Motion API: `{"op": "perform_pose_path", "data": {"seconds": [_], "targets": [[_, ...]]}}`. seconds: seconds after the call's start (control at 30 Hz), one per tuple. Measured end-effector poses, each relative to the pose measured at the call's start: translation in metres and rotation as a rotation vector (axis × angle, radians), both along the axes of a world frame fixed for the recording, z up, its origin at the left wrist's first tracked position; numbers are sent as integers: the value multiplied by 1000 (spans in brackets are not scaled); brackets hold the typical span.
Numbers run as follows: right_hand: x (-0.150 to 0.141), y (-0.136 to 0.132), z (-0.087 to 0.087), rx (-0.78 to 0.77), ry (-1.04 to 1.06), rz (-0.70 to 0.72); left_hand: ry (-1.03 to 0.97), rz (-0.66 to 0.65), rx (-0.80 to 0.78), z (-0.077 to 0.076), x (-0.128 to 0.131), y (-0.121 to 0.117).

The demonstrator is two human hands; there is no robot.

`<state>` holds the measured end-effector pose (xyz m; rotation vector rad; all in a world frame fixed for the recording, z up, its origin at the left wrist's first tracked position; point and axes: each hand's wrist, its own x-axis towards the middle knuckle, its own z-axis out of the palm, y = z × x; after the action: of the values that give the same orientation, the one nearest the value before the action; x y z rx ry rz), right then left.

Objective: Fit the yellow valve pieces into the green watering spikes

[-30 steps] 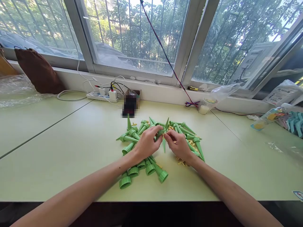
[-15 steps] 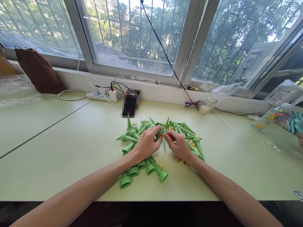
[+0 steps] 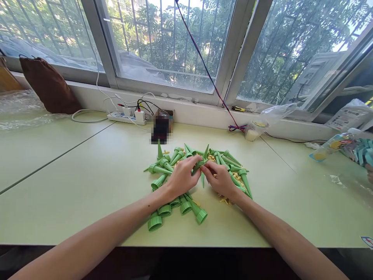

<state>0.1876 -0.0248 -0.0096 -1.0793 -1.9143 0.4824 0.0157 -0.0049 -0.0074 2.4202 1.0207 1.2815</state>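
My left hand (image 3: pixel 183 174) is closed round a green plastic watering spike (image 3: pixel 197 167) with a wide cap end, held over the pile. Against that spike my right hand (image 3: pixel 219 177) is pinched, fingertips touching or nearly touching it; whatever sits between those fingertips is hidden. More green spikes lie round both hands, among them one with its open threaded cap end (image 3: pixel 154 223) toward me and one standing point up (image 3: pixel 159 151). Small yellow plastic pieces (image 3: pixel 225 200) are scattered beneath and beside my right hand.
The pale green table (image 3: pixel 87 186) runs back to the window sill. A power strip (image 3: pixel 125 116) with cables, a small box (image 3: pixel 167 116), a plastic bag (image 3: pixel 262 122) and a brown pouch (image 3: pixel 49 85) stand along the back. Blue-green items (image 3: pixel 364 149) in clear wrapping lie at right.
The spike in my left hand has tilted a little, its cap end turning slightly. Both hands stay in nearly the same place, and the pile looks unchanged.
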Motion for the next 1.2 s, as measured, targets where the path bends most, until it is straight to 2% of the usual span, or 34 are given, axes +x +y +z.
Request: {"op": "perform_pose_path", "data": {"seconds": [0.3, 1.2], "targets": [[0, 2, 0, -58, -124, 84, 16, -19, -7, 0, 0, 0], [1, 3, -6, 12, -88, 64, 14, -39, -33, 2, 0, -1]]}}
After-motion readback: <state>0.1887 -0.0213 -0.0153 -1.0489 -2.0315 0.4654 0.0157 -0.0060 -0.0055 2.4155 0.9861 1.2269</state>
